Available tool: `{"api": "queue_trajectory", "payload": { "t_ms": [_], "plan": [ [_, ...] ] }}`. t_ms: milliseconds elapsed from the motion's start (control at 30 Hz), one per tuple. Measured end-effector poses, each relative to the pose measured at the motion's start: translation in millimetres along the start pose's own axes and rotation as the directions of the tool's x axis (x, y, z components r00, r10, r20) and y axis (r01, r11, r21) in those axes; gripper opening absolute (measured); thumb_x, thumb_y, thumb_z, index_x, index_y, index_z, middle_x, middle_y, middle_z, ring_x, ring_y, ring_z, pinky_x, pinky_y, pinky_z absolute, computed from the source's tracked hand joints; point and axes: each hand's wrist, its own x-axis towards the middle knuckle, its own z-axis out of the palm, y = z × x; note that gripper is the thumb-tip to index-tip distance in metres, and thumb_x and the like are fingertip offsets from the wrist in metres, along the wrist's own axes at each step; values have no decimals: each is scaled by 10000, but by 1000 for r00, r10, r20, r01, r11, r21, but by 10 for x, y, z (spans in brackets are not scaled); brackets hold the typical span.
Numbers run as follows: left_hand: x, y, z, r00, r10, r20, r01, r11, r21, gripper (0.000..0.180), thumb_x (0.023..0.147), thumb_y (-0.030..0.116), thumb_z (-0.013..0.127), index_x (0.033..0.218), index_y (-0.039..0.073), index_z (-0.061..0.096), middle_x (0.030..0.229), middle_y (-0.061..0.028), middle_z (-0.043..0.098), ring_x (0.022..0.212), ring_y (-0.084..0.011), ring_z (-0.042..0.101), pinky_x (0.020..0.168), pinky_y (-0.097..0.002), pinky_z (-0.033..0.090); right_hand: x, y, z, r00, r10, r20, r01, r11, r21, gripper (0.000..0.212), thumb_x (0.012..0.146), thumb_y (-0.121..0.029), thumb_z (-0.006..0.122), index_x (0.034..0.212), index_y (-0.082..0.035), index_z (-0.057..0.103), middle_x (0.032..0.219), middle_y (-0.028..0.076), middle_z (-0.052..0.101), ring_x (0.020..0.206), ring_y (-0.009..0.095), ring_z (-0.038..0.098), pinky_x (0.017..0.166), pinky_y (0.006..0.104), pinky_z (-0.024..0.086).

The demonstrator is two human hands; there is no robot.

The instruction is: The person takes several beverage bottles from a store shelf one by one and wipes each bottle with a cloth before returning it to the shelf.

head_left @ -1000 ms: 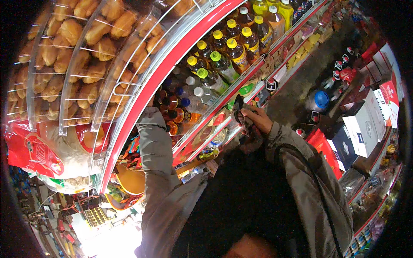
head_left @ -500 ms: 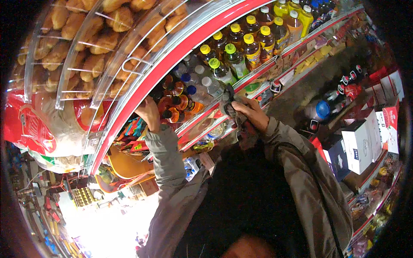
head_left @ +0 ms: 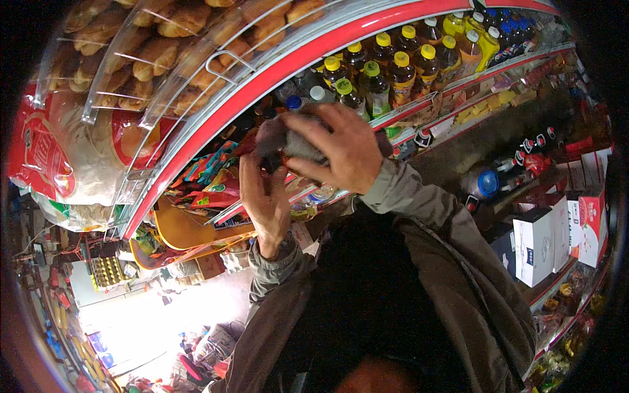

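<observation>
My right hand (head_left: 347, 147) is closed on a grey cloth (head_left: 304, 143), its fingers bent over the top. Just below and left of it, my left hand (head_left: 265, 206) is raised with its fingers curled around something dark. The cloth and fingers hide most of that thing, so I cannot make out what it is. Both hands are close together in front of the drink shelf. Behind the cloth stand bottles with blue and white caps, and to the right are several dark bottles (head_left: 401, 73) with yellow caps. Green-capped bottles (head_left: 377, 88) stand nearer.
A red shelf edge (head_left: 246, 82) curves above my hands, with bread rolls (head_left: 154, 59) in clear bins over it. Bagged goods (head_left: 56, 154) hang at left. Colourful packets (head_left: 213, 170) and an orange tray (head_left: 171, 229) lie lower left. White boxes (head_left: 534, 245) stand at right.
My left hand has come back from the shelf, fingers curled. My right hand has moved left with the cloth and meets it. The view has shifted slightly.
</observation>
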Motion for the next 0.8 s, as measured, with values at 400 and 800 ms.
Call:
{"api": "queue_trajectory", "payload": {
  "t_ms": [400, 800],
  "plan": [
    [183, 112, 63, 975, 124, 184, -119, 992, -39, 324, 858, -57, 660, 1173, -14, 597, 1052, -119, 565, 944, -222, 586, 835, -307, 485, -876, 818, 9, 695, 556, 456, -497, -86, 863, 610, 981, -410, 637, 1428, -19, 496, 1396, 84, 566, 1254, 211, 565, 1086, 349, 434],
    [-156, -360, 807, 908, -178, 380, 410, 569, -713, 1061, 692, 754, 747, 1375, -8, 466, 1296, -121, 553, 1220, -236, 547, 1075, -400, 428, -1593, 1068, 278, 796, 574, 192, -359, 191, 914, 627, 1043, -394, 512, 1556, -92, 314, 1576, 140, 344, 1388, 294, 444, 1160, 440, 415]
  ]
}}
